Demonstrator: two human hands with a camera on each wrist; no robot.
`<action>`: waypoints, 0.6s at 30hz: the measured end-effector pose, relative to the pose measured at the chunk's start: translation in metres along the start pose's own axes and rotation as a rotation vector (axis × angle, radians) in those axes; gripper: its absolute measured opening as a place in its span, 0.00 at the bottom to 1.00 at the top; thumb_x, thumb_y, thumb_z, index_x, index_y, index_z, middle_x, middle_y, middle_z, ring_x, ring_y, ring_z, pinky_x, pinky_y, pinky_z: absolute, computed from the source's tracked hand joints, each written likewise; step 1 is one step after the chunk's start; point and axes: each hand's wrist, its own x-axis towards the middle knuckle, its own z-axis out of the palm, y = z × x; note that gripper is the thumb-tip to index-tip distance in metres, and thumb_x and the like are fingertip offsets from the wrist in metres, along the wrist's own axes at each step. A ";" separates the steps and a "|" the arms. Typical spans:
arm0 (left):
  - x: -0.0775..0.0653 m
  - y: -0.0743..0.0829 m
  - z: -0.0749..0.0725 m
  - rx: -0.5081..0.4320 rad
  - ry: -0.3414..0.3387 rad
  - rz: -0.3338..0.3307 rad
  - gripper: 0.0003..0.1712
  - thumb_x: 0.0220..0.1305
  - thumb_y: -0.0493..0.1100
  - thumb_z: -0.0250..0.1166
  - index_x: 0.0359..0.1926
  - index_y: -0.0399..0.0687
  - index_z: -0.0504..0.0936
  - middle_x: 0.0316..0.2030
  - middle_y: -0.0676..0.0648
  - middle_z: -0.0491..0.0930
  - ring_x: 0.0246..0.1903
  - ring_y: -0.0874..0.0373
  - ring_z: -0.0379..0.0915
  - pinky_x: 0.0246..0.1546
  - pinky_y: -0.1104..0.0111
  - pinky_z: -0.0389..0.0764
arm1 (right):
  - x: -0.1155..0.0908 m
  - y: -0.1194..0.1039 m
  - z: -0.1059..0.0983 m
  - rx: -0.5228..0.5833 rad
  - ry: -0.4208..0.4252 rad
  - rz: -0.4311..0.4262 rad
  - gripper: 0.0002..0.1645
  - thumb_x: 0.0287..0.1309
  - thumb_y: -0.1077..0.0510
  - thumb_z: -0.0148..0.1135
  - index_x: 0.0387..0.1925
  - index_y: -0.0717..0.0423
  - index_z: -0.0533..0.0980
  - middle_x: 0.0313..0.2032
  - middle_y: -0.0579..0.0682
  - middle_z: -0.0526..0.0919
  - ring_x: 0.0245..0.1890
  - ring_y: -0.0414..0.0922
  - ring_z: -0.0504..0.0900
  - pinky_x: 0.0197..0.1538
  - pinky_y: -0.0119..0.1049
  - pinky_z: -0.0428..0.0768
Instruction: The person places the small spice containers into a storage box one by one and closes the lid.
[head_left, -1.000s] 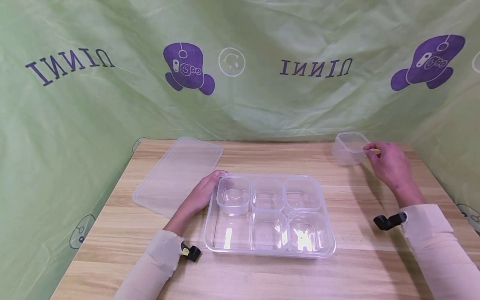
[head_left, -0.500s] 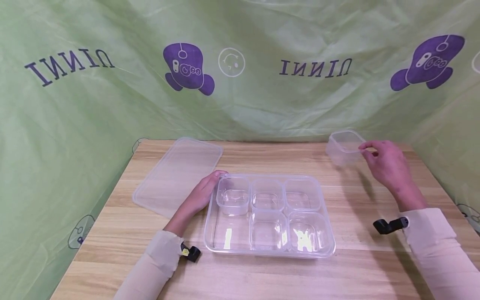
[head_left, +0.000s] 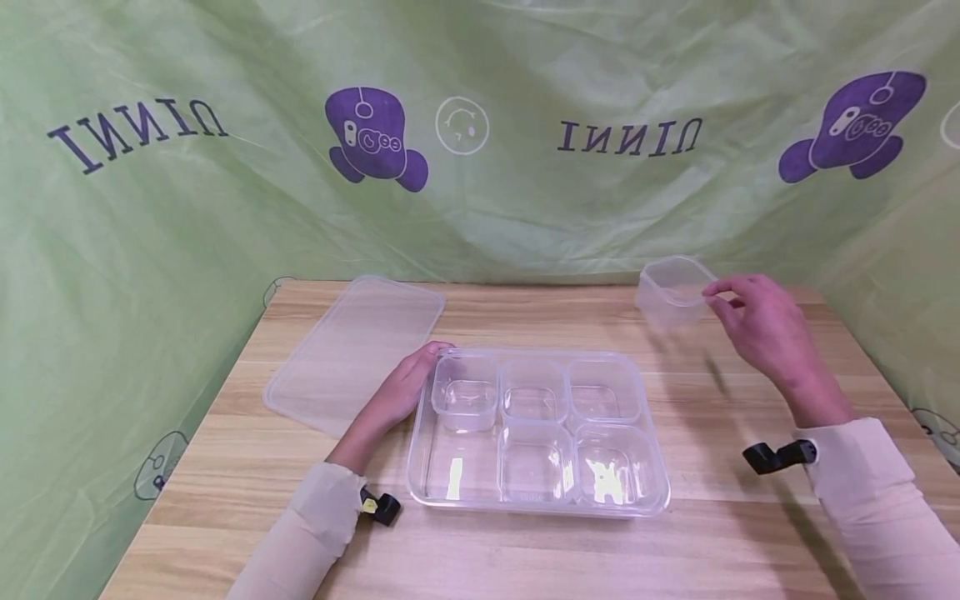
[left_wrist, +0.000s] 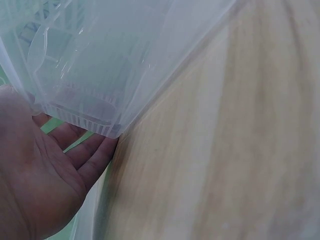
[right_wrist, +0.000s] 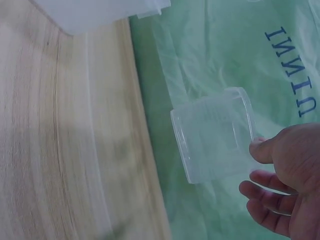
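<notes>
1. Saw the desk point(head_left: 525, 554) reaching back to its far edge, near corners cut off.
2. Found the clear tray point(head_left: 465, 454) at mid-desk, holding five small cups point(head_left: 536, 462).
3. Noticed the flat lid point(head_left: 352, 354) toward the desk's far left corner, partly hidden by the left forearm.
4. Found the left hand point(head_left: 401, 387) at the tray's far left corner, fingers fairly straight, tips hidden behind plastic.
5. Saw the right hand point(head_left: 768, 329) pinching the loose cup point(head_left: 671, 287) near the desk's far edge, right of middle.
6. Judged a cup-placing step; probably called for a level carry to the tray's near left. Barely made out transparent walls.
</notes>
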 end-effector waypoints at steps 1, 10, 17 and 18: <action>0.000 0.000 0.000 0.001 -0.001 0.002 0.29 0.86 0.50 0.35 0.63 0.37 0.76 0.58 0.38 0.79 0.64 0.43 0.70 0.70 0.49 0.63 | 0.000 -0.002 0.000 0.000 0.001 -0.001 0.12 0.75 0.61 0.58 0.51 0.62 0.81 0.51 0.70 0.77 0.48 0.67 0.79 0.49 0.65 0.71; 0.000 0.000 0.000 0.004 0.001 0.006 0.29 0.86 0.50 0.35 0.63 0.37 0.76 0.59 0.38 0.79 0.65 0.43 0.69 0.70 0.49 0.63 | -0.002 -0.021 -0.004 -0.005 0.022 -0.042 0.11 0.74 0.61 0.59 0.50 0.61 0.82 0.50 0.67 0.77 0.43 0.66 0.81 0.45 0.63 0.72; 0.001 -0.002 0.000 0.003 0.001 0.004 0.28 0.86 0.50 0.35 0.63 0.37 0.76 0.59 0.38 0.79 0.65 0.43 0.69 0.70 0.48 0.63 | -0.002 -0.031 -0.006 -0.004 0.030 -0.066 0.09 0.74 0.60 0.60 0.50 0.58 0.82 0.51 0.66 0.78 0.43 0.67 0.83 0.45 0.64 0.73; 0.001 -0.003 0.000 0.001 0.000 0.005 0.28 0.86 0.50 0.35 0.63 0.37 0.76 0.58 0.37 0.79 0.65 0.43 0.70 0.70 0.48 0.63 | -0.002 -0.033 -0.007 -0.003 0.028 -0.068 0.09 0.74 0.60 0.60 0.50 0.58 0.82 0.51 0.65 0.78 0.43 0.67 0.83 0.45 0.64 0.73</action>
